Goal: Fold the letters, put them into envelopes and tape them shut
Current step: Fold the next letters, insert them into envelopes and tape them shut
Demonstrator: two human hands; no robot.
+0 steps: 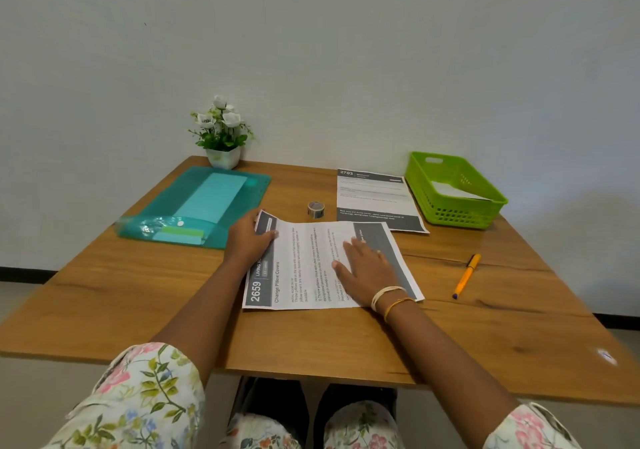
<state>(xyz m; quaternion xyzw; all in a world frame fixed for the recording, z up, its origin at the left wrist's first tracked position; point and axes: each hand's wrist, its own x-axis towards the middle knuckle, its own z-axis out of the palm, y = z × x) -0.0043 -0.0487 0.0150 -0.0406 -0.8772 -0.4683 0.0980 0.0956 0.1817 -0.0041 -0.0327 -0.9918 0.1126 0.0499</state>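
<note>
My right hand [367,272] lies flat and open on the white printed letter [311,261] at the wooden table's [138,286] near middle, pinning it while my left hand [251,241] pinches its left edge, probably to fold. I count two letters, the second [375,196] beyond it, and one small tape roll [316,209].

Around the tape roll [316,209], bare bench [138,286] lay open behind it toward the wall. Left of it sat the teal folder [197,206], right of it a printed sheet [377,199] and beyond that the green basket [453,189]; the letter [311,265] blocked its near side.
</note>
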